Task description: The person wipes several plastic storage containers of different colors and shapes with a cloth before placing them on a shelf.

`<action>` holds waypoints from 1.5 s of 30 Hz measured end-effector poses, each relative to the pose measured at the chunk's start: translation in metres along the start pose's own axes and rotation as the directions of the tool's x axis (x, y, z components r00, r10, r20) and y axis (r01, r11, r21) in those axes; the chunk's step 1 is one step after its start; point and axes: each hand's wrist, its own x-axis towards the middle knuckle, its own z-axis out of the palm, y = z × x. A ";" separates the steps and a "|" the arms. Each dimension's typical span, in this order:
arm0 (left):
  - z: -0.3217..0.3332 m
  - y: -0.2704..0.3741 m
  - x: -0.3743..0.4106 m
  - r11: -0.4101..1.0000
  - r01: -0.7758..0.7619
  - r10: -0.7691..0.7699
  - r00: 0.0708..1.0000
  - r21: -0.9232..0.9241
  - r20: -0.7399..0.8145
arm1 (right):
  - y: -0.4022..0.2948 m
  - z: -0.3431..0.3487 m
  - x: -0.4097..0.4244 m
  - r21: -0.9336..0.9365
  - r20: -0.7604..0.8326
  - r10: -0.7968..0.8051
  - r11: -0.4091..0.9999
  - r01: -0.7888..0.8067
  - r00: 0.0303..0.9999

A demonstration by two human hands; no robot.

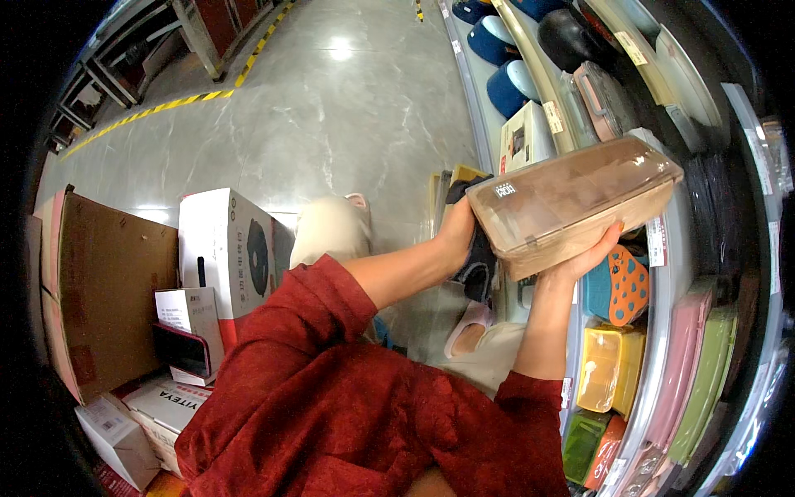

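A long storage box (577,192) with a clear brownish lid and a beige lower part is held up at the shelf edge, tilted. My left hand (458,227) grips its near left end, its fingers mostly hidden behind the box. Beneath the front long side, my right hand (587,255) supports it, thumb against the side. A black cloth (478,255) with pale lines shows beside my left hand; whether that hand holds it too, I cannot tell.
Shelves (658,273) on the right carry blue containers (512,87), a yellow box (602,366), and pink and green boxes (689,373). At left stand a brown carton (118,298), a white appliance box (227,248) and smaller cartons (118,435). Yellow-black tape (149,118) marks the floor.
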 end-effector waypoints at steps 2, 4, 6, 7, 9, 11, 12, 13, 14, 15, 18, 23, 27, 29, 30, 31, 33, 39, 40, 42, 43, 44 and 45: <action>-0.004 0.000 0.008 0.999 -0.050 0.048 0.997 -0.023 -0.055 | 0.007 -0.003 0.002 -0.045 -0.011 -0.071 0.997 0.070 0.997; 0.000 0.006 0.009 0.998 -0.059 0.053 0.988 -0.038 -0.142 | 0.010 0.004 -0.001 -0.071 -0.020 -0.123 0.990 0.122 0.992; 0.007 0.012 0.006 0.998 -0.031 0.016 0.967 -0.055 -0.253 | 0.013 0.003 0.002 -0.135 0.008 -0.210 0.969 0.209 0.978; 0.007 0.014 0.006 0.997 -0.055 0.038 0.969 -0.062 -0.246 | 0.018 -0.006 0.007 -0.185 0.039 -0.267 0.945 0.269 0.963; 0.005 0.015 0.010 0.992 -0.099 0.078 0.969 -0.079 -0.233 | 0.022 -0.011 0.013 -0.239 0.068 -0.359 0.900 0.365 0.931; -0.002 0.010 0.015 0.966 -0.253 0.240 0.954 -0.056 -0.183 | 0.024 -0.005 0.013 -0.255 0.059 -0.433 0.864 0.433 0.899; -0.005 0.009 0.016 0.954 -0.300 0.292 0.941 -0.023 -0.173 | 0.025 -0.004 0.012 -0.260 0.061 -0.440 0.860 0.440 0.896; -0.008 0.009 0.017 0.938 -0.347 0.344 0.925 0.010 -0.163 | 0.027 -0.004 0.012 -0.265 0.063 -0.446 0.855 0.446 0.893; -0.010 0.008 0.017 0.900 -0.395 0.424 0.891 0.184 -0.161 | 0.029 -0.005 0.012 -0.270 0.065 -0.453 0.850 0.452 0.889; -0.011 0.008 0.016 0.833 -0.426 0.498 0.855 0.354 -0.144 | 0.029 -0.007 0.012 -0.278 0.068 -0.451 0.848 0.451 0.890; -0.009 0.012 0.007 0.561 -0.471 0.598 0.799 0.680 0.060 | 0.026 -0.011 0.012 -0.307 0.082 -0.439 0.843 0.441 0.895; -0.003 0.014 0.005 0.165 -0.813 0.521 0.553 0.559 0.650 | 0.011 -0.035 0.018 -0.271 0.129 -0.212 0.932 0.240 0.969; -0.002 0.012 0.009 0.020 -0.923 0.401 0.360 0.385 0.842 | 0.035 -0.041 -0.005 -0.265 0.251 -0.019 0.960 0.088 0.968; 0.000 0.014 0.010 0.002 -0.927 0.414 0.342 0.374 0.844 | 0.037 -0.035 -0.017 -0.213 0.243 0.112 0.975 -0.059 0.964; 0.002 0.018 0.010 -0.010 -0.930 0.422 0.328 0.366 0.845 | 0.037 -0.030 -0.021 -0.186 0.246 0.175 0.974 -0.130 0.953; 0.004 0.022 0.011 -0.073 -0.922 0.409 0.320 0.381 0.854 | 0.042 -0.036 -0.023 -0.220 0.230 0.187 0.966 -0.136 0.955; 0.006 0.032 0.016 -0.200 -0.894 0.386 0.304 0.401 0.871 | 0.054 -0.048 -0.028 -0.289 0.200 0.210 0.946 -0.147 0.957; 0.012 0.049 0.024 -0.341 -0.823 0.416 0.301 0.454 0.858 | 0.050 -0.042 -0.037 -0.621 0.279 0.041 0.770 0.147 0.960; 0.015 0.047 0.021 -0.366 -0.830 0.393 0.273 0.422 0.878 | 0.046 -0.041 -0.034 -0.620 0.274 0.018 0.768 0.163 0.962; 0.013 0.031 0.018 -0.299 -0.856 0.338 0.317 0.421 0.886 | 0.035 -0.042 -0.026 -0.593 0.258 -0.036 0.784 0.187 0.966; 0.014 0.024 0.014 -0.288 -0.852 0.278 0.363 0.438 0.889 | 0.034 -0.045 -0.021 -0.567 0.246 -0.107 0.790 0.233 0.963; 0.014 0.017 0.010 -0.295 -0.862 0.270 0.338 0.412 0.902 | 0.034 -0.049 -0.017 -0.527 0.164 -0.127 0.827 0.195 0.978; 0.006 0.007 0.013 -0.312 -0.864 0.265 0.320 0.395 0.910 | 0.031 -0.047 -0.014 -0.499 0.151 -0.138 0.844 0.196 0.979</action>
